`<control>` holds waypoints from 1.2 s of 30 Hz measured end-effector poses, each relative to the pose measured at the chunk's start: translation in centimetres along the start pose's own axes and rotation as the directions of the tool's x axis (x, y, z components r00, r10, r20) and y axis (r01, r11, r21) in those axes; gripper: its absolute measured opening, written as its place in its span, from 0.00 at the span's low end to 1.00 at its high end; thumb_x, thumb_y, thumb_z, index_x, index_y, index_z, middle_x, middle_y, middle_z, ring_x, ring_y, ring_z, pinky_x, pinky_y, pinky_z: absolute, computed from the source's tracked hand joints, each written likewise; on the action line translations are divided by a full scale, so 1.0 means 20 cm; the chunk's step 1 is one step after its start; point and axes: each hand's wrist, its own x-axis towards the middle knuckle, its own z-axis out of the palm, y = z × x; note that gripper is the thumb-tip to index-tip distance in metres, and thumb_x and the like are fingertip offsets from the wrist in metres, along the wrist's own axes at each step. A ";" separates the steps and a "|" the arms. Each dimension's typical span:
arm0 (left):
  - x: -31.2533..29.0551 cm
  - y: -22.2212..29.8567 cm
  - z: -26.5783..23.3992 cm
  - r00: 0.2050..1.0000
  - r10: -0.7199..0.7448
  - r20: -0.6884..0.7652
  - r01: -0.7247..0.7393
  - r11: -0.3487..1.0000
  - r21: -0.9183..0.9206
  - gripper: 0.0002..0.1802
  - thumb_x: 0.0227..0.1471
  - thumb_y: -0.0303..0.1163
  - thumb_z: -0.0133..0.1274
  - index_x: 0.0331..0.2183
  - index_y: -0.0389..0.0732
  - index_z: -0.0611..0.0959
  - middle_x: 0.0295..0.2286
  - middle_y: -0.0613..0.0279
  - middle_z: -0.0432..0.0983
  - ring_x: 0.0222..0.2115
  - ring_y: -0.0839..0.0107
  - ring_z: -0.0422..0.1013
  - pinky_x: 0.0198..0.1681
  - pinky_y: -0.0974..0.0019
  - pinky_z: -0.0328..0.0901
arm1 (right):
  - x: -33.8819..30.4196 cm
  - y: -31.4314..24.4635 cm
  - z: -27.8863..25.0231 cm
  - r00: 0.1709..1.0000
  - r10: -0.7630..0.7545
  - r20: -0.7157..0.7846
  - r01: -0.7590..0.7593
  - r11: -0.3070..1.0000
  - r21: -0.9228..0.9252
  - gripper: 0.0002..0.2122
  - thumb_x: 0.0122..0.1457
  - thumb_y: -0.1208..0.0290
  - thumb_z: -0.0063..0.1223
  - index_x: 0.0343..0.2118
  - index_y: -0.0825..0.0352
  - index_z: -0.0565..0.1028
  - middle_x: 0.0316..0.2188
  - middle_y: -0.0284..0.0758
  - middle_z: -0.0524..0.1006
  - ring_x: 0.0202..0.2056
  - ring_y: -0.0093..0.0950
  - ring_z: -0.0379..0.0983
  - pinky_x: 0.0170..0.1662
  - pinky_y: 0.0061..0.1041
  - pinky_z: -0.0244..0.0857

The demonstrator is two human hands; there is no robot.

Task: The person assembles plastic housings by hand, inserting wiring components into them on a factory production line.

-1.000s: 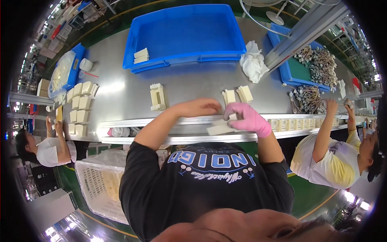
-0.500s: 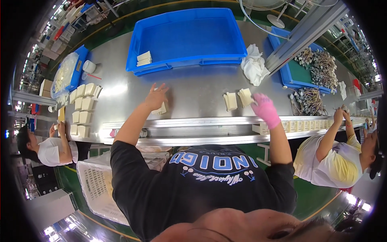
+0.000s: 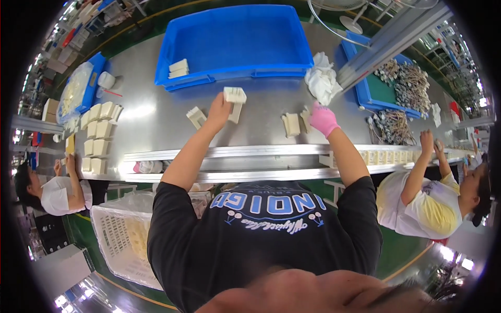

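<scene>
Nearest, at 6 o'clock: a person in a black printed T-shirt (image 3: 266, 229), seen from above, both arms stretched out over the grey metal bench (image 3: 156, 112).

White slotted plastic basket (image 3: 117, 242) at 8 o'clock, below the bench edge.

Left hand (image 3: 219, 108), bare, near centre: grip closed on a cream block-shaped plastic part (image 3: 234, 100), held above the bench just short of the tray's front wall. A like cream part (image 3: 196, 116) lies on the bench just beside that hand, at its 9 o'clock.

Right hand (image 3: 323, 118), in a pink glove, at 2 o'clock from centre: fingers rest on a pair of cream parts (image 3: 296, 122) lying on the bench; how far the grip is closed, cannot tell.

Crumpled white cloth (image 3: 322, 81) just beyond the gloved hand.

Far, at 12 o'clock: large blue plastic tray (image 3: 235, 41), two cream parts in its left front corner.

Rows of cream blocks (image 3: 96, 130) at 9 o'clock. Co-workers at both bench ends.
</scene>
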 end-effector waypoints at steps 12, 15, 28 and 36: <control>-0.20 0.45 0.41 0.898 -0.222 0.380 0.402 0.767 -0.500 0.19 0.57 0.44 0.35 0.45 0.43 0.61 0.38 0.61 0.65 0.40 0.72 0.64 0.37 0.67 0.65 | -0.28 -0.44 -0.17 0.984 -0.162 -0.074 0.159 0.610 0.776 0.10 0.51 0.66 0.47 0.27 0.70 0.67 0.20 0.39 0.72 0.22 0.34 0.71 0.25 0.31 0.63; -0.22 0.39 0.44 0.943 -0.138 0.304 0.285 0.806 -0.519 0.19 0.58 0.43 0.32 0.46 0.41 0.60 0.39 0.59 0.64 0.39 0.71 0.63 0.39 0.69 0.64 | -0.31 -0.51 -0.08 0.904 -0.185 -0.385 0.385 0.743 0.547 0.13 0.52 0.68 0.45 0.38 0.68 0.62 0.23 0.46 0.72 0.27 0.46 0.69 0.29 0.37 0.63; -0.20 0.29 0.44 0.944 0.004 0.329 0.237 0.684 -0.690 0.24 0.57 0.45 0.34 0.52 0.46 0.56 0.44 0.62 0.62 0.45 0.71 0.62 0.46 0.66 0.60 | -0.35 -0.54 -0.12 0.836 -0.272 -0.476 0.513 0.695 0.504 0.21 0.50 0.76 0.47 0.47 0.67 0.58 0.15 0.32 0.66 0.16 0.27 0.64 0.20 0.25 0.57; -0.21 0.36 0.40 0.906 -0.073 0.417 0.348 0.690 -0.635 0.22 0.51 0.36 0.47 0.45 0.37 0.64 0.36 0.59 0.69 0.35 0.71 0.68 0.36 0.68 0.66 | -0.40 -0.49 -0.26 0.943 -0.301 -0.143 0.276 0.467 0.840 0.20 0.47 0.77 0.47 0.47 0.68 0.63 0.31 0.38 0.71 0.27 0.27 0.67 0.34 0.24 0.64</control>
